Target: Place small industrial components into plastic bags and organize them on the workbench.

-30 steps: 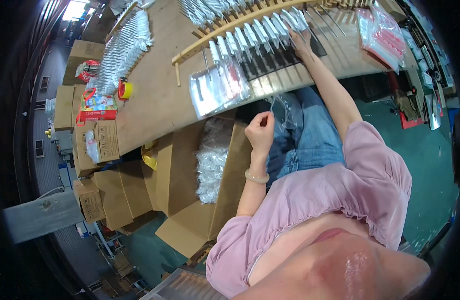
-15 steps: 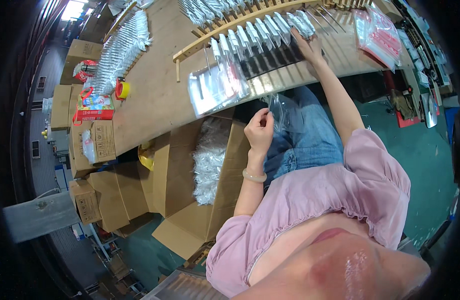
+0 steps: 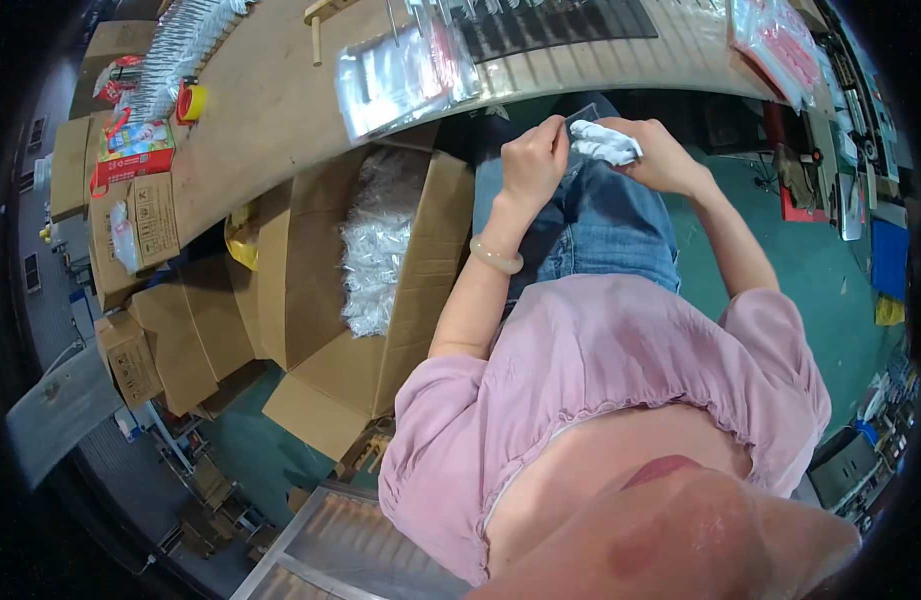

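Note:
Above my lap, both hands are close together just off the table's front edge. My left hand (image 3: pixel 533 160) is closed in a pinch on a clear plastic bag (image 3: pixel 583 114), of which a small part shows between the hands. With closed fingers my right hand (image 3: pixel 663 158) grips a small white bundle (image 3: pixel 607 144) that looks folded or wrapped; what it is made of, I cannot make out. The bundle lies at the bag, but whether its end is inside the bag cannot be seen.
A stack of clear bags (image 3: pixel 396 85) rests on the table's front edge, beside a black mat (image 3: pixel 561 28). Pink-marked bags (image 3: pixel 778 48) lie at the right. On my left stands an open cardboard box (image 3: pixel 406 290) full of clear plastic packets (image 3: pixel 376 250). Rows of white bundles stand far left.
My right hand has come back from the wooden rack to my left hand, bringing a white bundle. The view has shifted, so most of the rack is out of sight.

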### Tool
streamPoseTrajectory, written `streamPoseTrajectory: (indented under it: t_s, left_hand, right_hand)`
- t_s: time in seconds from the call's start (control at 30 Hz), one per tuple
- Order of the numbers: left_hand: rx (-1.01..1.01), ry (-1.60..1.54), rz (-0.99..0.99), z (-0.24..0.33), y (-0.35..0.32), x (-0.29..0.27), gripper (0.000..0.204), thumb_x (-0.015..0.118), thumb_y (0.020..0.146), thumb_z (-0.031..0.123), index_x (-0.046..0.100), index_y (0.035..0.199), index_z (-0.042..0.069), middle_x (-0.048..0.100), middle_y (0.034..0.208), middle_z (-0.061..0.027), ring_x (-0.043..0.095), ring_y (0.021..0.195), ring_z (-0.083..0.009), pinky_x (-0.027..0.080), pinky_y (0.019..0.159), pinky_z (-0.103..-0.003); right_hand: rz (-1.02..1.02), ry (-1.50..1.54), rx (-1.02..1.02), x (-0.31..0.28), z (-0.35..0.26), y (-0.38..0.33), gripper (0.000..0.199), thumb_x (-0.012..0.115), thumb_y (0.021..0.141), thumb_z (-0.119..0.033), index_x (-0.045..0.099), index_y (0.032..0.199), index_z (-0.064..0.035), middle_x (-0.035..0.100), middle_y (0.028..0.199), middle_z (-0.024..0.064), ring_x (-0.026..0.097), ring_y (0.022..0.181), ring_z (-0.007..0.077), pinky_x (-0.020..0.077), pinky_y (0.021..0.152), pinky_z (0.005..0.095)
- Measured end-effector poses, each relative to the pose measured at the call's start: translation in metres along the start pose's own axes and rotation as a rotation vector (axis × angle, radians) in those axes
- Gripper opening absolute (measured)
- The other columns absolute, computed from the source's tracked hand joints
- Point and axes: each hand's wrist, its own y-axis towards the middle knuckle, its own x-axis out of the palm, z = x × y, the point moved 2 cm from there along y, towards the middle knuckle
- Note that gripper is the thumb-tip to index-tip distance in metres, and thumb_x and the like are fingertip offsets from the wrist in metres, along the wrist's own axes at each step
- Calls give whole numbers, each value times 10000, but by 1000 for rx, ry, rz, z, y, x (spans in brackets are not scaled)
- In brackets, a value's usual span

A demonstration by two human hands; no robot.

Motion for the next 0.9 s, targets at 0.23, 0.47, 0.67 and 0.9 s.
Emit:
streamPoseTrajectory:
  t_s: [0.23,0.47,0.67,0.9]
  left_hand:
    - [-63,-19,-37,3,-11,14,80,631,812,90,676,864,47,645,739,-167,642,636,-313,505,553,-361]
    - [-139,-32,31,1,-11,13,96,617,814,94,681,862,40,637,716,-182,640,625,-326,503,550,-366]
    - [-138,-91,63,5,-8,14,99,615,819,90,683,864,35,637,705,-181,646,613,-315,502,549,-354]
    - [-145,-81,35,-1,-9,16,104,614,825,88,682,879,30,643,713,-178,655,623,-299,502,554,-337]
  right_hand:
    - [-680,-167,481,2,19,28,469,642,714,-50,585,1179,-76,661,928,154,649,741,303,517,679,345]
    - [-434,-181,217,8,13,28,544,664,690,-54,555,1222,-80,657,923,186,649,774,309,518,708,369]
    - [-376,-222,157,-7,7,31,538,722,663,-86,587,1183,-65,672,939,168,662,787,311,530,717,383]
    - [-495,-505,148,-10,-5,39,469,783,621,-120,651,1059,-21,676,908,161,659,799,316,526,749,380]
